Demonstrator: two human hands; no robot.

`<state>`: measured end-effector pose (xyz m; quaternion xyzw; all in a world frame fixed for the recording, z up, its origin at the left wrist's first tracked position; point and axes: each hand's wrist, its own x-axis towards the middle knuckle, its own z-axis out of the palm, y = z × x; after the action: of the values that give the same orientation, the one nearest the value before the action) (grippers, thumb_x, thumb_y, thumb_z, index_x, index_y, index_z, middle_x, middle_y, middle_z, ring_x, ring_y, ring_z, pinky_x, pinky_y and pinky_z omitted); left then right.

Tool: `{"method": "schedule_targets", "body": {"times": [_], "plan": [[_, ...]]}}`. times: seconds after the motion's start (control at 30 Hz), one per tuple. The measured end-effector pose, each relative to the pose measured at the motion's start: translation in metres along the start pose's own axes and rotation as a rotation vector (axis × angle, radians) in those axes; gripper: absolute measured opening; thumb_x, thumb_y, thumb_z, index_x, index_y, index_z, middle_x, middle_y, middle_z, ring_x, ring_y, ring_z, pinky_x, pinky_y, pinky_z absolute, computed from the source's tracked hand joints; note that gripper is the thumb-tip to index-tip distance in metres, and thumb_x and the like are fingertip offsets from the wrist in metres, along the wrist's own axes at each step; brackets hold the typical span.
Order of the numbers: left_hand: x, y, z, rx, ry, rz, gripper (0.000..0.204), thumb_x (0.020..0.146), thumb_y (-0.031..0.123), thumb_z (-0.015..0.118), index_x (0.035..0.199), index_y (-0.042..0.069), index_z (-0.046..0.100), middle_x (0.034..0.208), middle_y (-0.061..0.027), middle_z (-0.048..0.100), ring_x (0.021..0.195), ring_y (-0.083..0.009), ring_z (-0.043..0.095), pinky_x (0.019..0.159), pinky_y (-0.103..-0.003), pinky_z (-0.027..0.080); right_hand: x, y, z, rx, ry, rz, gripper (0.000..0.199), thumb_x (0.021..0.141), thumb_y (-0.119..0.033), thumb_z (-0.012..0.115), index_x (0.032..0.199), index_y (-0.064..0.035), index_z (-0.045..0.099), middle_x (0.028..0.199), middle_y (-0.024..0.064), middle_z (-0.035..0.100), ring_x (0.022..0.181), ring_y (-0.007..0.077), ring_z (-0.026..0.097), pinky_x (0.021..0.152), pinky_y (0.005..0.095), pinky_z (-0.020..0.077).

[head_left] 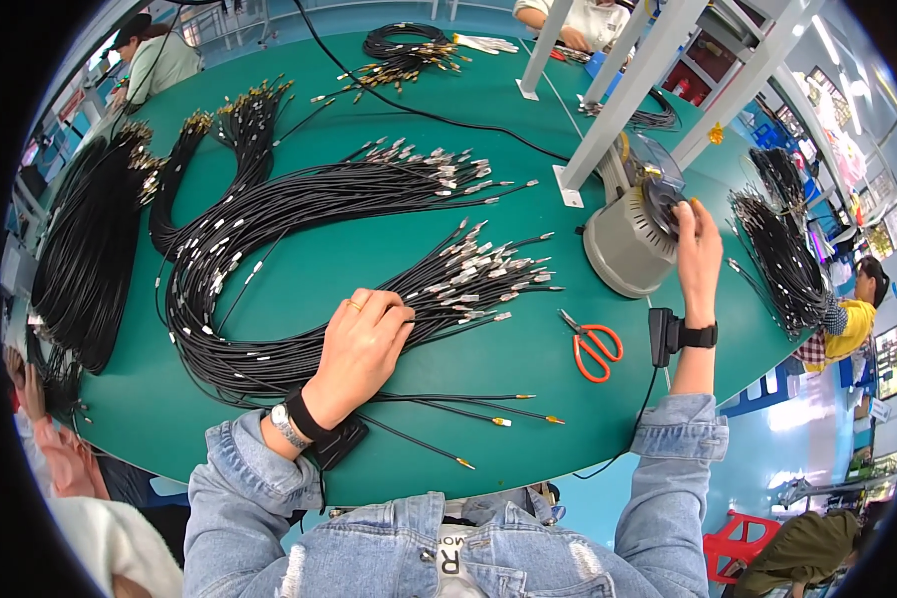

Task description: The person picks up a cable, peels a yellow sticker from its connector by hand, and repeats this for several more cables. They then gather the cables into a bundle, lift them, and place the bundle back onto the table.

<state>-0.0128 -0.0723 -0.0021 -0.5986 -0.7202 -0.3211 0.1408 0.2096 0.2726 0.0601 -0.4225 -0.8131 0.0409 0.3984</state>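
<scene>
My left hand [357,349] lies on the near arm of a large curved bundle of black cables [239,364], fingers bent and pressed together on one or more cables. Small white sleeves and metal ends [483,274] stick out at the bundle's right side. To the right, my right hand [700,244] has its fingers closed at the dark round front of a grey benchtop machine [623,249]; what they pinch is hidden. Between the hands lie orange-handled scissors [581,330]. A few loose cables [448,399] with brass-coloured tips stretch out below my left hand.
More black cable bundles lie at the left [85,259] and right [779,259] of the green table [528,419]. A coil [404,42] and a white glove [485,44] are at the back. Grey metal posts [618,110] rise behind the machine. Other people sit around.
</scene>
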Motion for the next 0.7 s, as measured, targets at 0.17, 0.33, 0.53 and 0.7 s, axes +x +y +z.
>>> {"method": "schedule_targets", "body": {"times": [0.17,0.33,0.53,0.7], "plan": [[-0.003,-0.001,0.0,0.004,-0.071,-0.056,0.016,0.072,0.004,0.068,0.086,0.004,0.059,0.087,-0.0057,0.055,0.079,-0.0247,0.053,0.069,-0.035,0.044,-0.035,-0.034,-0.021,0.76,-0.01,0.165,0.033,0.094,-0.023,0.052,0.113,0.0038,0.057,0.099,0.0089,0.062,0.092,0.0156,0.056,0.087,0.0294,0.0405],[-0.008,-0.008,-0.004,0.014,-0.097,-0.086,0.016,0.072,0.004,0.069,0.084,0.005,0.058,0.085,-0.0061,0.054,0.079,-0.025,0.053,0.067,-0.034,0.045,-0.089,-0.071,-0.026,1.378,-0.266,0.421,0.023,0.093,-0.019,0.052,0.104,0.0002,0.058,0.089,0.0061,0.057,0.087,0.0154,0.053,0.083,0.0307,0.0399],[-0.013,-0.008,-0.009,0.012,-0.108,-0.098,0.017,0.072,0.005,0.07,0.081,0.004,0.056,0.084,-0.0063,0.054,0.079,-0.0253,0.053,0.068,-0.034,0.045,-0.134,-0.094,-0.026,1.532,-0.616,0.48,0.018,0.091,-0.015,0.054,0.098,0.0008,0.057,0.089,0.008,0.058,0.087,0.0178,0.053,0.081,0.0325,0.042],[-0.013,-0.011,-0.017,-0.175,-0.124,-0.149,0.018,0.072,0.006,0.07,0.08,0.004,0.054,0.084,-0.0066,0.054,0.078,-0.0256,0.052,0.068,-0.035,0.045,-0.156,-0.105,-0.027,1.569,-0.732,0.521,0.016,0.089,-0.013,0.056,0.098,0.0012,0.057,0.088,0.0085,0.058,0.087,0.0187,0.053,0.081,0.033,0.0428]]}}
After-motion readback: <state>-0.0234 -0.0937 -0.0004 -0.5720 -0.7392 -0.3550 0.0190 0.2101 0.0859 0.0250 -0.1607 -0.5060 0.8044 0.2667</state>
